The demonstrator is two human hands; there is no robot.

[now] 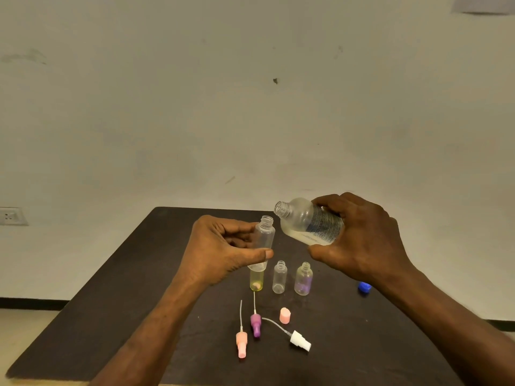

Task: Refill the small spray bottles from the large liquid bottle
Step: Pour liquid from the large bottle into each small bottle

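My left hand holds a small clear spray bottle upright above the table, its neck uncapped. My right hand grips the large liquid bottle, tilted on its side with its open mouth pointing left, just above and right of the small bottle's neck. A little clear liquid lies in the large bottle's lower side. Three more small uncapped bottles stand on the table below: a yellowish one, a clear one and a purplish one.
On the dark table lie three spray heads with dip tubes: pink, purple and white. A pink cap sits beside them and a blue cap at the right. A wall stands behind.
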